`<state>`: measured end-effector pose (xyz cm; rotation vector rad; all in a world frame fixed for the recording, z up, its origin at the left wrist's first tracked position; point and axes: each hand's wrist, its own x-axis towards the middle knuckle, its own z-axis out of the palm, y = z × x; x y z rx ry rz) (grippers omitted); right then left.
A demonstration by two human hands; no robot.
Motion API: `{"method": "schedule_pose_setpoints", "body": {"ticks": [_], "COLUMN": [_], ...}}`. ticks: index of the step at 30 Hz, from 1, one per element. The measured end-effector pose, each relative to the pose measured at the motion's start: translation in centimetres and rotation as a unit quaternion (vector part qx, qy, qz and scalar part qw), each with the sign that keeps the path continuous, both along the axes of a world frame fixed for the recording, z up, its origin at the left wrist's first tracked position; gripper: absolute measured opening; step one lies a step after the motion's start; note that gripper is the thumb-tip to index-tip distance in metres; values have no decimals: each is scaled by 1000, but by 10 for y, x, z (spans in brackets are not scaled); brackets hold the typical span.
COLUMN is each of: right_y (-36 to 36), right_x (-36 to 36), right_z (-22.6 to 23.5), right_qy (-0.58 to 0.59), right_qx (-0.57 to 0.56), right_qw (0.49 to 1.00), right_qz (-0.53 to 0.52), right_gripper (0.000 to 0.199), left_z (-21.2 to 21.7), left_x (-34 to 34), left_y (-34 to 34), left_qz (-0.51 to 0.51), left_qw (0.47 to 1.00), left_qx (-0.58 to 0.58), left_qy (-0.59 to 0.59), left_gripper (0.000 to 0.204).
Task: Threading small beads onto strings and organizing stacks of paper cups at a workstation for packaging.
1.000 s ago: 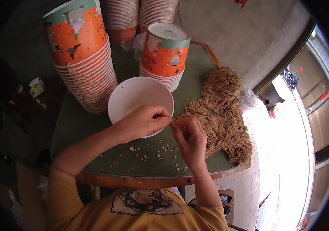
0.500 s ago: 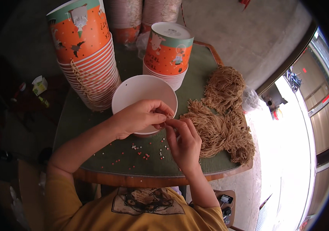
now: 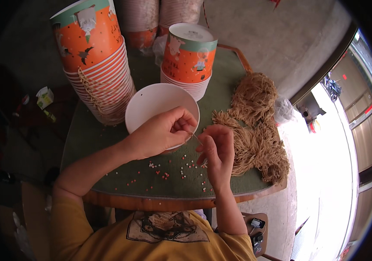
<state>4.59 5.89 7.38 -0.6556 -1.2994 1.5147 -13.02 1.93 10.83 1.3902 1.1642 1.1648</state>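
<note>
Green-topped, wood-edged table (image 3: 94,174) holds, back from its front edge, a round white-lined bucket (image 3: 157,102). By its near-right rim, left hand (image 3: 170,128), fingertips closed, and right hand (image 3: 218,152), fingers curled, pinch a thin pale cord (image 3: 197,138), likely light, limp, best held near its ends.

2 bare hands (image 3: 162,132) (image 3: 220,152), both pinching, close together.

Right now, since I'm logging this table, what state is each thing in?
Thin strand: nearly straight
Left hand: pinching the strand
Right hand: curled at the strand's lower end; grip unclear
Open bucket: mouth up
Left bucket stack: nested, cords on its side
Middle bucket stack: nested, upside down
Rear stacks: nested
Beads: scattered loose on the table
Tan cords: heaped
</note>
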Motion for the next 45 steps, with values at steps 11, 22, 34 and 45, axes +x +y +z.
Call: {"method": "schedule_pose_setpoints", "body": {"ticks": [11,22,34,45], "right_y": [6,7,2,-8], "right_x": [-1,-6,-7,-10], "right_z": [-4,-14,-12,-16], "right_qy": [-187,-59,-58,-153], "right_qx": [90,20,16,119], "right_qw": [978,996,996,981], "right_qz": [23,56,72,-5], "right_gripper": [6,12,11,10], "left_z": [4,16,13,4], "left_x": [5,1,-2,5], "left_y": [-5,-9,-8,-13], "left_qz": [-1,-17,-1,87], "left_qw": [978,977,970,932], "left_qx": [99,10,75,179], "left_qy": [182,210,231,303], "left_gripper": [32,22,11,15]}}
